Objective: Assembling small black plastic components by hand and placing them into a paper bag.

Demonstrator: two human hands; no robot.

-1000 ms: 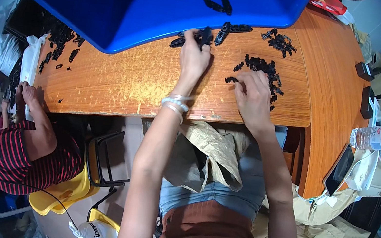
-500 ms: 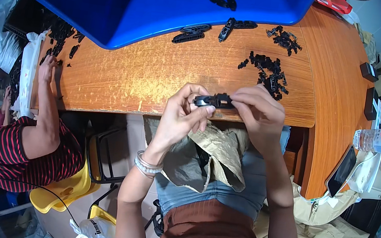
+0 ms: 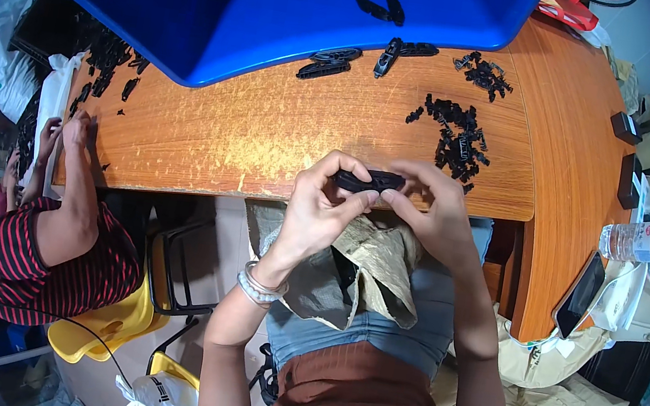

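Observation:
A long black plastic part [image 3: 368,182] is held level between both hands, just over the near edge of the wooden table [image 3: 211,123]. My left hand [image 3: 323,203] pinches its left end and my right hand [image 3: 429,206] grips its right end. A heap of small black clips [image 3: 457,134] lies on the table just beyond my right hand. Three more long black parts [image 3: 364,56] rest by the rim of a big blue tub [image 3: 263,0], which holds two black pieces [image 3: 381,8].
Another person in a red striped shirt [image 3: 41,245] works at the table's left end among more black parts [image 3: 107,57]. A water bottle [image 3: 638,243], a phone [image 3: 578,293] and small black boxes [image 3: 626,126] lie at the right. A yellow chair [image 3: 101,325] stands below.
A second ago both hands reached out to the parts on the table. They have drawn back toward me with a long black part, and now hold it closer over the table's edge.

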